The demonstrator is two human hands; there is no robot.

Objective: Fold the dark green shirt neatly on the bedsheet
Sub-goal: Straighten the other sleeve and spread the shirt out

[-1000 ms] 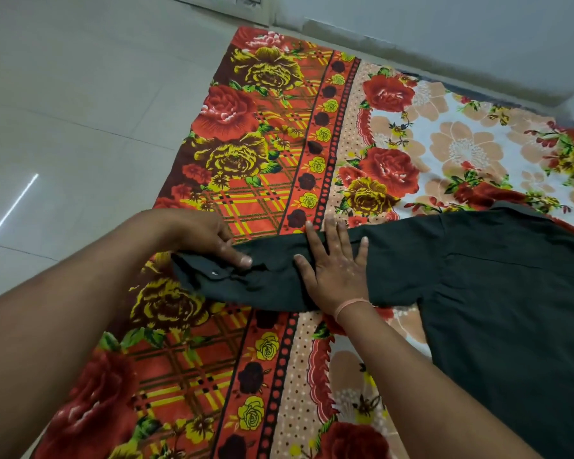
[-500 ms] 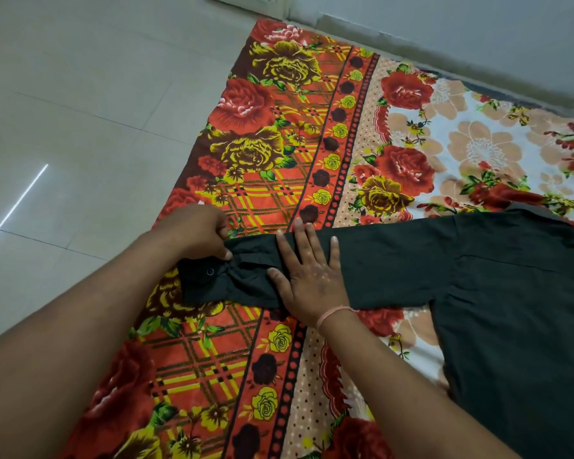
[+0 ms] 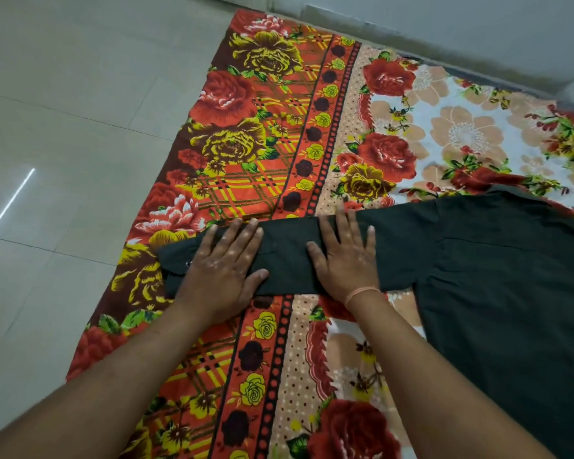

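Note:
The dark green shirt lies flat on the flowered bedsheet, its body at the right and one long sleeve stretched out to the left. My left hand presses flat on the sleeve near the cuff, fingers straight and spread. My right hand, with a pink thread at the wrist, presses flat on the middle of the same sleeve. The cuff end with a small button sticks out to the left of my left hand. The shirt's right side runs out of view.
The bedsheet lies on a pale tiled floor, which fills the left side. A grey wall base runs along the far edge of the sheet.
My left hand let go of the bunched cuff and now lies flat on the sleeve. The sleeve is smoother and straighter. My right hand shifted slightly right along it.

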